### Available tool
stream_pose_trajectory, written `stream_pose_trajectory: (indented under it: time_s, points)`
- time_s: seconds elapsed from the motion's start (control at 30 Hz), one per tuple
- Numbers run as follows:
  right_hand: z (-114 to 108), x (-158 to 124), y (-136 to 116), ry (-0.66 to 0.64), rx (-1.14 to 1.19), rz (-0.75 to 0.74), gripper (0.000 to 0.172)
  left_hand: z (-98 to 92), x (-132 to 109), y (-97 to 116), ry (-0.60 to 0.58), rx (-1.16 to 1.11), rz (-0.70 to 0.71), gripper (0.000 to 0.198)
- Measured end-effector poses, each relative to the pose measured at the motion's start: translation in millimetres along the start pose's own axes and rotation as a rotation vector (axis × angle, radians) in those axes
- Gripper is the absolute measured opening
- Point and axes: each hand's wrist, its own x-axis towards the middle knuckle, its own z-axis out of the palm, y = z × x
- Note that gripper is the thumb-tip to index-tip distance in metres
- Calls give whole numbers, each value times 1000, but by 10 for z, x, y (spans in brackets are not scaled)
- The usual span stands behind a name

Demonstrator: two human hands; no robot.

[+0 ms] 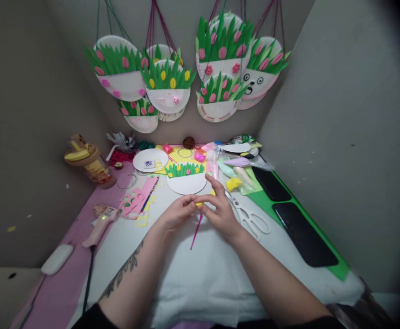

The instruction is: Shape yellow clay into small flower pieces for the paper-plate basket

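Note:
My left hand [179,212] and my right hand [220,212] meet above the middle of the table. Their fingertips pinch a small yellow piece [199,204], mostly hidden by the fingers. A thin magenta strip [196,232] extends below the hands; I cannot tell whether it is held or lies on the table. Just beyond the fingers is a white paper plate [187,183] with green paper grass and small pink and yellow flower shapes along its top. White-handled scissors [249,217] lie beside my right hand.
A pink glue gun [101,226] with a cord and cut pink paper [138,197] lie left, near a lidded cup [95,167]. Two dark phone-like slabs [304,233] lie right. Clay packets [236,171] crowd the back. Decorated plates [168,93] hang overhead on strings.

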Motion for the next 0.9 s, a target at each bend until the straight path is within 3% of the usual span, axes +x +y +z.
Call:
stream_pose_trajectory:
  time_s: [0.73,0.9]
  points:
    - [-5,3,1,-32,23,54,17,-32,18,-30,-34,41,-14,56]
    - [-9,9,-14,-43,19,39,18,-31,17,-26,-14,66,15,49]
